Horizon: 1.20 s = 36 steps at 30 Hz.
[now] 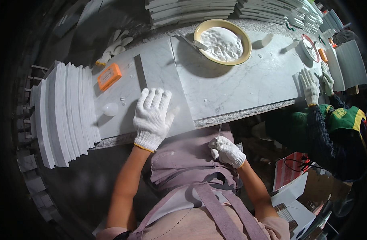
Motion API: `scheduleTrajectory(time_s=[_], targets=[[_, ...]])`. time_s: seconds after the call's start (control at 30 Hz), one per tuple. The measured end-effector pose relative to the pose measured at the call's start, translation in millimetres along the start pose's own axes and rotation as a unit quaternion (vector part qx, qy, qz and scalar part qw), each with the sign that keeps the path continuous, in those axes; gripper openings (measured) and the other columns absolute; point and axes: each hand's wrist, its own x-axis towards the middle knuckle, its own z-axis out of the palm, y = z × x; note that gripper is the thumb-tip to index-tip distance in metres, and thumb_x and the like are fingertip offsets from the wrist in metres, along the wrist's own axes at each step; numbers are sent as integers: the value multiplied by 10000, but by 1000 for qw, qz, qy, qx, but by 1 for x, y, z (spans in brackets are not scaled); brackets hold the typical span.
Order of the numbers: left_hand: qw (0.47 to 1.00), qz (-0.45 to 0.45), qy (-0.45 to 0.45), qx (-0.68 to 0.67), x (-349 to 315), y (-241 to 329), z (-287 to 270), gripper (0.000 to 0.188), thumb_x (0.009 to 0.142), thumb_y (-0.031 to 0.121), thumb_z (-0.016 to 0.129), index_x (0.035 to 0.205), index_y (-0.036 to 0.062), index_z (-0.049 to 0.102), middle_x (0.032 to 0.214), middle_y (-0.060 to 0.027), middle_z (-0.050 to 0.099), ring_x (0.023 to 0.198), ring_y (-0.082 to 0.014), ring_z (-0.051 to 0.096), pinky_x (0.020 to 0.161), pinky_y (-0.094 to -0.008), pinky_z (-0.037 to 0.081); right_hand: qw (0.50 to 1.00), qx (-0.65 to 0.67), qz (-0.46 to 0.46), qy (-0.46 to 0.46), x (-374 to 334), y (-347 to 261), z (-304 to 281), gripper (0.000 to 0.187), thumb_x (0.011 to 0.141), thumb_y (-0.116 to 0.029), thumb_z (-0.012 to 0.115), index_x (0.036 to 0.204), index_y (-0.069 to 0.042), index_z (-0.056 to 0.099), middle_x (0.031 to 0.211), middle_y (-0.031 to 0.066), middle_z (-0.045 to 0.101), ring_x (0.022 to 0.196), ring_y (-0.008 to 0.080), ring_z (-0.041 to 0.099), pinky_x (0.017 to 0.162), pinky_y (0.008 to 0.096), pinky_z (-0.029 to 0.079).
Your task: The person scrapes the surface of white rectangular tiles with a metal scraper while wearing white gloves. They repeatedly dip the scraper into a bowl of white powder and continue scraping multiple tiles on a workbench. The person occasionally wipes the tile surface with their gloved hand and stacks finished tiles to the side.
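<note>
My left hand (pixel 152 116), in a white knitted glove with a yellow cuff, lies flat with fingers stretched on a grey-veined white stone slab (pixel 158 68). My right hand (pixel 228 152), gloved alike, is closed in front of my apron, just off the table's near edge. Out of its fingers rises a thin, pale, stick-like tool (pixel 220 131); its lower part is hidden in the grip. Left of the slab sit an orange box (pixel 109 77) and a small white rounded piece (pixel 110 109). A yellow-rimmed bowl (pixel 198 33) of white powder stands farther back, with a flat scraper-like piece (pixel 200 45) at its edge.
Upright stone tiles (pixel 65 116) crowd the left end, and stacked slabs (pixel 191 12) line the back. Loose gloves (pixel 115 46) lie at the back left. At the right, a co-worker's gloved hands (pixel 310 88) rest near the table edge, below a red-rimmed dish (pixel 304 37).
</note>
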Motion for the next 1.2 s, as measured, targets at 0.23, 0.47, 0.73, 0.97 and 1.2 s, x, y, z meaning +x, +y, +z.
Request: scheduleTrajectory(time_s=[0.23, 0.47, 0.73, 0.97, 1.2], targets=[[998, -34, -48, -14, -8, 7, -7, 472, 856, 300, 769, 1235, 33, 684, 1223, -143, 695, 1206, -334, 623, 1163, -485, 409, 995, -93, -46, -2, 0, 5, -6, 354, 973, -338, 784, 1120, -56, 629, 988, 74, 624, 765, 183, 609, 674, 321, 508], [999, -41, -3, 3, 21, -22, 14, 432, 905, 308, 758, 1250, 55, 701, 1268, -134, 713, 1239, -326, 629, 1163, -490, 415, 996, -68, -62, -18, -4, -28, 42, 308, 1003, -340, 764, 1051, -81, 605, 981, 72, 621, 719, 172, 627, 609, 300, 533], [998, -51, -27, 19, -34, 5, -1, 451, 1001, 464, 601, 1204, 81, 727, 1308, -91, 695, 1309, -344, 595, 1159, -521, 419, 919, -367, -121, 76, 45, -105, 108, 454, 1079, -119, 628, 1515, -20, 552, 928, 18, 646, 676, 62, 587, 603, 223, 499], [993, -70, 31, -87, -88, 35, -12, 374, 966, 340, 688, 1182, 39, 737, 1282, -157, 677, 1294, -369, 602, 1143, -553, 463, 613, -706, -333, 127, 158, -139, 146, 351, 1000, -87, 663, 1348, -71, 707, 1032, 152, 744, 868, 243, 718, 822, 358, 563], [988, -88, 66, -110, -93, 29, 7, 314, 858, 244, 732, 1086, 28, 746, 1207, -158, 686, 1249, -359, 618, 1127, -531, 480, 555, -795, -243, 41, 171, -150, 157, 410, 1015, -72, 562, 1389, -155, 708, 955, 134, 731, 894, 305, 716, 798, 393, 564]])
